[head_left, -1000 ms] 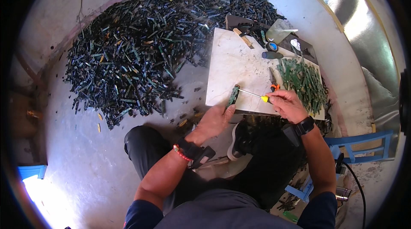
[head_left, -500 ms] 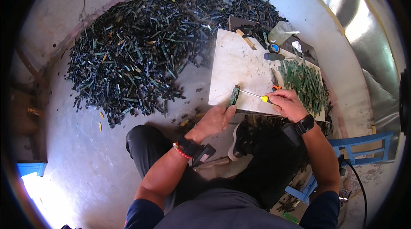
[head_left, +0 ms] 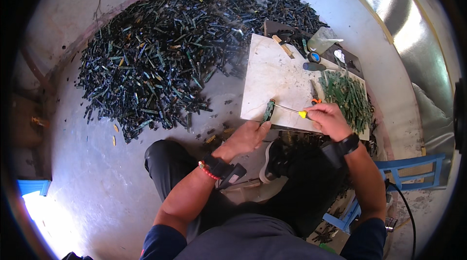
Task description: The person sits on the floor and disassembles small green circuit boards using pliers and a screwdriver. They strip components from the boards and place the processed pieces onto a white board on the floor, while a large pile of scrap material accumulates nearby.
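Note:
My left hand (head_left: 247, 136) is closed on the lower end of a narrow green circuit-board strip (head_left: 269, 110) with dark edges, held upright at the near edge of a white board (head_left: 267, 73). A screwdriver (head_left: 288, 109), its thin metal shaft rising into a yellow collar, is gripped in my right hand (head_left: 330, 120). Its tip touches or nearly touches the strip's upper part; exact contact is too small to tell. Just beyond my right hand lie pliers with orange-trimmed handles (head_left: 316, 101). A heap of similar green strips (head_left: 344, 97) covers the board's right side.
A broad pile of dark strips (head_left: 151, 65) spreads over the floor at left and behind. On or behind the board are a second screwdriver (head_left: 314, 66), a tape roll (head_left: 314, 57), a wooden piece (head_left: 283, 47) and a translucent jug (head_left: 321, 40). At right stands a blue chair (head_left: 413, 172).
The whole view has shifted slightly. My hands keep the same grips on the strip and screwdriver, with hardly any movement relative to the board.

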`<state>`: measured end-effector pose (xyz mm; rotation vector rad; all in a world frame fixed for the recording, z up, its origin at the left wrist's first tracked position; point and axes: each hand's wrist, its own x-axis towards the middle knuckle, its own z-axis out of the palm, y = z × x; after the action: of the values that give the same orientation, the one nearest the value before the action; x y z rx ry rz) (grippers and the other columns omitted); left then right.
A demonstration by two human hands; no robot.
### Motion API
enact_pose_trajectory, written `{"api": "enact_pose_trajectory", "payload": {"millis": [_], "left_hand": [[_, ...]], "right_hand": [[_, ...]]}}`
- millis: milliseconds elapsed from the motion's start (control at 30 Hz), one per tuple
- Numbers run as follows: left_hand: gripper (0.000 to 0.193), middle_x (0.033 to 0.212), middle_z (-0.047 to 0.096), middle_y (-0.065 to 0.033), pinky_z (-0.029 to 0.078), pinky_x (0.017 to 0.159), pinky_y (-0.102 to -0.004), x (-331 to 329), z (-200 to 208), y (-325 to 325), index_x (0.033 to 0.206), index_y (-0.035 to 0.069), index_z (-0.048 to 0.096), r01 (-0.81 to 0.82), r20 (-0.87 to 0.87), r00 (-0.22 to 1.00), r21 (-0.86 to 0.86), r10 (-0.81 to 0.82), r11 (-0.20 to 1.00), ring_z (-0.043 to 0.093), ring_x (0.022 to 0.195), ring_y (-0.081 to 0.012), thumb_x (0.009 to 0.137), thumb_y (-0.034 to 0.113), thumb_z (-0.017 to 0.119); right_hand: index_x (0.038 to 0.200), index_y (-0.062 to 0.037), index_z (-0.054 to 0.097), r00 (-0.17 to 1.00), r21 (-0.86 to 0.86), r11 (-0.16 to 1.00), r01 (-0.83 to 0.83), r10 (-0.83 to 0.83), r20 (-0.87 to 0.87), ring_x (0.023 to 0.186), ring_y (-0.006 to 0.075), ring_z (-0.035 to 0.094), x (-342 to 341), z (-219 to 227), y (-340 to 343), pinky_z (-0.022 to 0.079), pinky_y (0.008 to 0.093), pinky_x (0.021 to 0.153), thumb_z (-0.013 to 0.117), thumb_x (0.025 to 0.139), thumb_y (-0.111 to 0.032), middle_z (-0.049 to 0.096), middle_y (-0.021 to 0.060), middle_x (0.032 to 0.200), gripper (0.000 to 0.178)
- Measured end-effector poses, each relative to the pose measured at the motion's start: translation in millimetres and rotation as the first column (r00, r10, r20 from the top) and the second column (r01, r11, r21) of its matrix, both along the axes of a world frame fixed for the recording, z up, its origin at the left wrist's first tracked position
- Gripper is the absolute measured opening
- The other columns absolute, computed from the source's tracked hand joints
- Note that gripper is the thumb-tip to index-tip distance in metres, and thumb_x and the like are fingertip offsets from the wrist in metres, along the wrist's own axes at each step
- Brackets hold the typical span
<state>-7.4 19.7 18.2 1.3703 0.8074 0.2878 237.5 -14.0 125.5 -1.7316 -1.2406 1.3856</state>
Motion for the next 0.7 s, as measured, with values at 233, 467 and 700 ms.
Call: {"api": "enact_pose_trajectory", "payload": {"millis": [233, 467, 700], "left_hand": [[0.057, 0.056, 0.045, -0.0021, 0.037, 0.044, -0.0256, 2, 3, 0, 0.068, 0.005, 0.045, -0.027, 0.066, 0.997, -0.136, 0.036, 0.99, 0.043, 0.047, -0.0098, 0.096, 0.053, 0.035], [0.055, 0.058, 0.043, -0.0012, 0.035, 0.044, -0.0256, 2, 4, 1, 0.069, 0.01, 0.04, 0.005, 0.191, 0.98, -0.289, 0.053, 0.957, 0.039, 0.047, -0.0095, 0.096, 0.058, 0.033], [0.055, 0.059, 0.043, -0.0005, 0.034, 0.045, -0.0244, 2, 3, 1, 0.07, 0.011, 0.04, -0.015, 0.146, 0.988, -0.209, 0.046, 0.978, 0.039, 0.049, -0.0094, 0.095, 0.059, 0.033]], "right_hand": [[0.1, -0.0047, 0.069, 0.698, 0.427, 0.763, -0.484, 0.043, 0.715, 0.057, 0.0221, 0.06, -12, 5, -12, 0.046, 0.0304, 0.053, 0.064, 0.081, -0.008, 0.062, 0.0108, 0.067, 0.02], [0.096, -0.0034, 0.069, 0.749, 0.466, 0.789, -0.4, -0.012, 0.663, 0.053, 0.0234, 0.057, -13, 9, -9, 0.044, 0.0301, 0.051, 0.064, 0.077, -0.004, 0.062, 0.0144, 0.069, 0.02], [0.098, -0.0016, 0.069, 0.769, 0.305, 0.893, -0.331, 0.068, 0.635, 0.046, 0.0135, 0.046, -18, 22, -7, 0.037, 0.0265, 0.047, 0.063, 0.08, -0.006, 0.054, 0.0109, 0.058, 0.02]]}}
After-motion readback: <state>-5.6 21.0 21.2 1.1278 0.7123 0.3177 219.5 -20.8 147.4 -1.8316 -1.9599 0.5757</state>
